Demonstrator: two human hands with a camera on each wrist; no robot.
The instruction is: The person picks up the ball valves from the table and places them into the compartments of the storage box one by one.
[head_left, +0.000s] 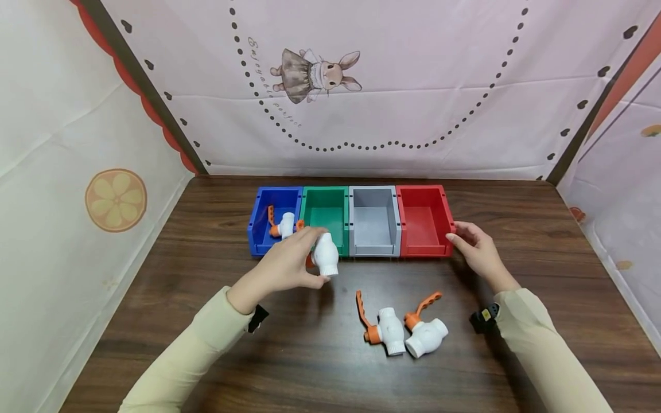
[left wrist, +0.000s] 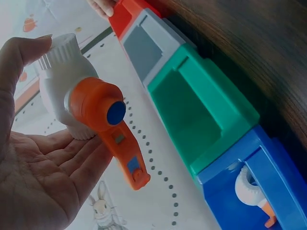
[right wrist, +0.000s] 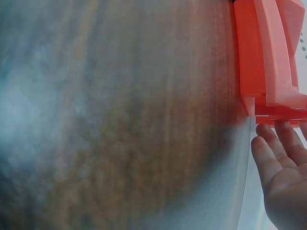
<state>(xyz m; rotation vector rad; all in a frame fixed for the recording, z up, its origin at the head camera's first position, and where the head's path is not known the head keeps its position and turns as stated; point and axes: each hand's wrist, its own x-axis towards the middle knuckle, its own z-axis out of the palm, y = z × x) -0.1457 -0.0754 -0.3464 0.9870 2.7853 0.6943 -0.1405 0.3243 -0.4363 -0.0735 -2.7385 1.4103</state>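
Head view: white valve (head_left: 326, 255) held off the table (head_left: 310, 367), by the front of the green bin (head_left: 325, 206). Left hand (head_left: 286, 264) pinches it end to end, thumb on one ribbed collar, fingers together under the other. To my eye the risk is a slip: a round, smooth body on few contact points could roll if the thumb eases. The orange handle (left wrist: 127, 153) juts sideways and could snag a bin rim if carried low.

Right hand (head_left: 480, 252) has fingertips against the side of the red bin (head_left: 423, 226); fingers fairly straight, slightly apart. Whether the thumb pinches, I cannot tell. A hard push there might shift the row.

Materials: valve looks like matte plastic, bulbous middle, ridged ends. Bins boxy, moulded, low-fronted; grey bin (head_left: 373, 226) next to red, blue bin (head_left: 279, 195) at the far end with another valve (head_left: 287, 223) inside. Nearer me, an upright-lying valve (head_left: 392, 332) and a slanted valve (head_left: 427, 337), handles notched. Dark wood-grain table; creased printed cloth (head_left: 413, 69) behind.
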